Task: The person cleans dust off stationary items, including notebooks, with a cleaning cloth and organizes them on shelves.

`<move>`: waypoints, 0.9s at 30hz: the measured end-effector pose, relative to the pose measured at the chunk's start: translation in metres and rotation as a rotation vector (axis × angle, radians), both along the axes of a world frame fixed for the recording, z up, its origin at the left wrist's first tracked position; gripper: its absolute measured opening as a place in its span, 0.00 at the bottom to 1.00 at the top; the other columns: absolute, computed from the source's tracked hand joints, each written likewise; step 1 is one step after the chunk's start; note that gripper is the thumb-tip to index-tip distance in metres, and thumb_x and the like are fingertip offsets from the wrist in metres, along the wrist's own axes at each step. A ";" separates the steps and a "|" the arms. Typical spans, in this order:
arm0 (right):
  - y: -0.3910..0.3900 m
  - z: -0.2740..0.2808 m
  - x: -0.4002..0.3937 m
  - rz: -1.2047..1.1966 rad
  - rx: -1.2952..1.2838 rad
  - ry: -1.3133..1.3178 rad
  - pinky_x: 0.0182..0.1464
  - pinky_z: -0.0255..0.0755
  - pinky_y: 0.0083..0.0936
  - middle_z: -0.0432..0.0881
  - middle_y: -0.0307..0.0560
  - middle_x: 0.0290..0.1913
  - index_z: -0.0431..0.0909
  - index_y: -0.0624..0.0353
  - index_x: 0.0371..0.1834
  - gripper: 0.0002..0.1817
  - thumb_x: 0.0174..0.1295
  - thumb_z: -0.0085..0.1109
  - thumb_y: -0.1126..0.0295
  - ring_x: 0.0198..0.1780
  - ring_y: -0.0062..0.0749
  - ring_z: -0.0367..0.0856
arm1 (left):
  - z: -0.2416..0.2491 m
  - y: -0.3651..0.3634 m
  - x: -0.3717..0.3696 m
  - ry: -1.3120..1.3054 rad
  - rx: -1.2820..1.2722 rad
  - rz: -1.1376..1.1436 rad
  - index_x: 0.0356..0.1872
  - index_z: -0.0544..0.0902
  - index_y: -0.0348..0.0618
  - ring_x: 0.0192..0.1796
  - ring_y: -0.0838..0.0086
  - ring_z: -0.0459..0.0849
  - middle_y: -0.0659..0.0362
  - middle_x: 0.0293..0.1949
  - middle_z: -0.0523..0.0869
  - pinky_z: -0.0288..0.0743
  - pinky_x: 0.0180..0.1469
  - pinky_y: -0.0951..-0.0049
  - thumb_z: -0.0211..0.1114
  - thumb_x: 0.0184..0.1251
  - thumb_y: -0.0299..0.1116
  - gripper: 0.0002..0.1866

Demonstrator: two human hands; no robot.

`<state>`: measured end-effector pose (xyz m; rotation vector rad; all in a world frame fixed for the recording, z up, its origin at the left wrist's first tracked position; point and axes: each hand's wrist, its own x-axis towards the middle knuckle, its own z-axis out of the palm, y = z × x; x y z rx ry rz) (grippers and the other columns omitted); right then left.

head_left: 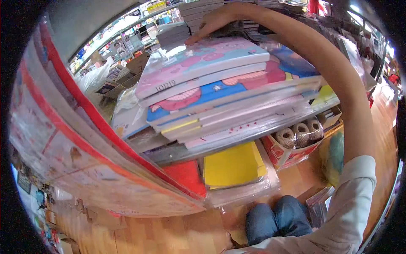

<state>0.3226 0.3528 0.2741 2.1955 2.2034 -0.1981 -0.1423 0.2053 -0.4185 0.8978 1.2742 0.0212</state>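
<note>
My right hand (218,20) reaches across a stack of books on a shelf. One stretched finger points down at the far edge of the top book (203,63), which has a pink and light-blue cover. I cannot make out whether the fingertip touches it. The other fingers show only in part, and I see nothing held. Below the top book lie a blue book with red and pink shapes (237,86) and several thinner white-edged ones (253,114). A grey stack (173,34) stands just beyond the finger. My left hand is out of view.
Large red-edged flat packs in clear plastic (84,156) rise close on the left. Under the shelf edge (249,135) are a yellow pack (232,165), a red one (184,178) and a box of twine rolls (292,148). My knees (275,220) are above the wooden floor (148,230).
</note>
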 end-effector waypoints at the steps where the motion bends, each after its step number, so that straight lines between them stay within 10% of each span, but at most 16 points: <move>1: -0.005 0.000 -0.003 -0.048 0.043 -0.038 0.66 0.59 0.42 0.62 0.61 0.70 0.69 0.64 0.65 0.59 0.45 0.47 0.19 0.69 0.54 0.62 | 0.000 -0.002 -0.001 0.004 0.013 0.007 0.67 0.64 0.40 0.58 0.54 0.76 0.45 0.48 0.82 0.76 0.50 0.50 0.55 0.68 0.52 0.33; 9: -0.053 -0.013 -0.001 0.198 0.034 0.081 0.70 0.51 0.45 0.62 0.60 0.71 0.71 0.53 0.66 0.52 0.49 0.46 0.21 0.71 0.54 0.58 | -0.006 -0.103 0.009 0.007 0.024 0.097 0.68 0.64 0.40 0.58 0.55 0.76 0.46 0.48 0.82 0.76 0.50 0.50 0.55 0.68 0.52 0.34; 11: -0.061 -0.027 0.000 0.236 0.448 0.024 0.57 0.70 0.37 0.80 0.58 0.54 0.80 0.64 0.52 0.52 0.46 0.49 0.21 0.55 0.51 0.77 | -0.004 -0.135 0.016 0.003 0.024 0.123 0.68 0.64 0.40 0.58 0.55 0.76 0.46 0.48 0.82 0.76 0.50 0.50 0.55 0.68 0.52 0.34; 17: -0.084 -0.028 0.027 0.007 0.833 -0.073 0.57 0.71 0.38 0.82 0.65 0.48 0.80 0.65 0.51 0.44 0.53 0.51 0.30 0.53 0.52 0.80 | 0.021 -0.191 0.039 0.061 -0.067 0.337 0.68 0.64 0.41 0.60 0.57 0.75 0.47 0.51 0.81 0.75 0.53 0.53 0.55 0.69 0.53 0.34; 18: -0.103 -0.022 0.027 0.013 0.848 -0.072 0.57 0.71 0.38 0.82 0.65 0.48 0.80 0.65 0.51 0.44 0.53 0.51 0.30 0.53 0.52 0.80 | 0.037 -0.173 0.076 0.081 -0.178 0.502 0.68 0.65 0.42 0.62 0.60 0.74 0.48 0.54 0.80 0.74 0.56 0.55 0.54 0.69 0.54 0.34; 21: -0.168 -0.001 0.045 -0.267 1.041 0.054 0.54 0.74 0.39 0.82 0.64 0.46 0.83 0.60 0.48 0.33 0.54 0.57 0.39 0.49 0.54 0.82 | 0.188 -0.192 0.147 -0.458 0.151 0.003 0.66 0.66 0.37 0.64 0.62 0.73 0.49 0.61 0.76 0.66 0.65 0.61 0.55 0.70 0.53 0.33; 23: -0.216 0.026 0.074 -0.180 0.274 0.607 0.70 0.54 0.43 0.68 0.57 0.67 0.74 0.49 0.63 0.41 0.57 0.45 0.29 0.74 0.51 0.54 | 0.272 -0.185 0.180 -0.732 0.330 -0.330 0.67 0.65 0.35 0.65 0.62 0.73 0.48 0.62 0.74 0.63 0.68 0.62 0.57 0.68 0.54 0.36; 25: -0.253 -0.049 0.041 -0.211 1.220 0.462 0.48 0.76 0.36 0.85 0.62 0.36 0.85 0.63 0.38 0.28 0.55 0.58 0.45 0.40 0.54 0.84 | 0.356 -0.166 0.198 -0.738 0.789 -0.516 0.66 0.66 0.34 0.64 0.63 0.74 0.48 0.62 0.75 0.64 0.68 0.63 0.55 0.70 0.54 0.35; 27: -0.297 -0.080 0.042 -0.122 1.210 0.617 0.48 0.76 0.34 0.85 0.62 0.34 0.85 0.65 0.36 0.28 0.56 0.58 0.45 0.42 0.48 0.85 | 0.421 -0.136 0.221 -0.902 0.775 -0.023 0.63 0.68 0.32 0.64 0.62 0.74 0.48 0.61 0.75 0.65 0.68 0.63 0.49 0.75 0.44 0.26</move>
